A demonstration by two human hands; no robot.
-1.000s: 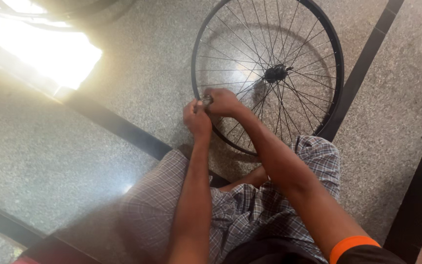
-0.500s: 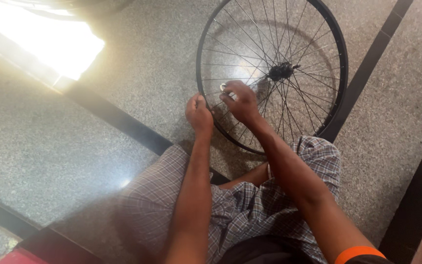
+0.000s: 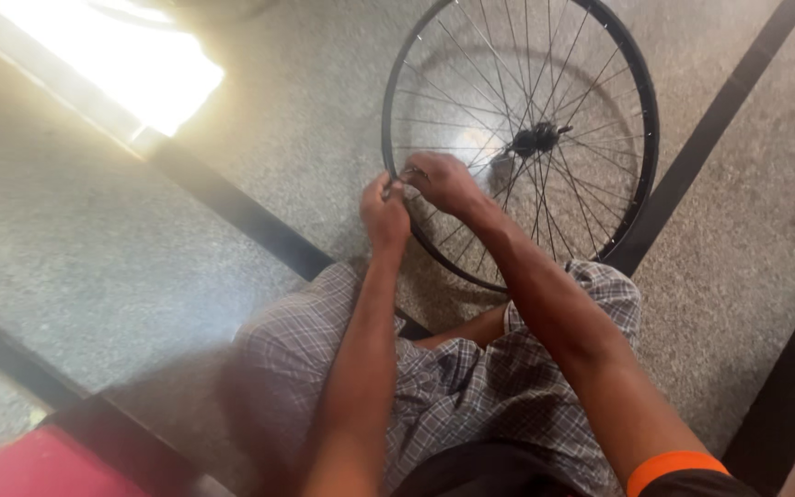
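Pinched together at the near-left edge of the bicycle wheel rim (image 3: 644, 110): left hand (image 3: 385, 213), fingertips closed on a small part at the rim, too small to identify. Just to its right, touching or nearly touching: right hand (image 3: 442, 180), fingers curled and closed inside the rim among the spokes (image 3: 471, 69); whether on a spoke or on a nipple cannot be told.

Left to right across the view:
- Bright sun patch (image 3: 112, 69) on the speckled stone floor (image 3: 75, 267), upper left.
- Dark inlay strip (image 3: 232, 213) running diagonally across the floor.
- Red edge (image 3: 34, 465) at lower left, kind unclear.
- Checked shorts (image 3: 471, 387) over folded knees, near the bottom of the wheel.
- Wheel standing tilted on the floor ahead of the knees, no tyre fitted, hub (image 3: 535, 140) at centre with axle end showing.
- Orange sleeve cuff (image 3: 678, 465) at lower right.

Hazards, as judged from this position:
- Wheel supported only by the two hands and the floor; loosened hold likely to let it tip or roll sideways.
- Fingers between thin spokes; sudden rotation of the wheel could trap or nick them.
- Small part in the left fingertips easily dropped and hard to find on speckled stone.
- Glare from the sun patch may mask fine detail at the rim.

Containers: none visible.
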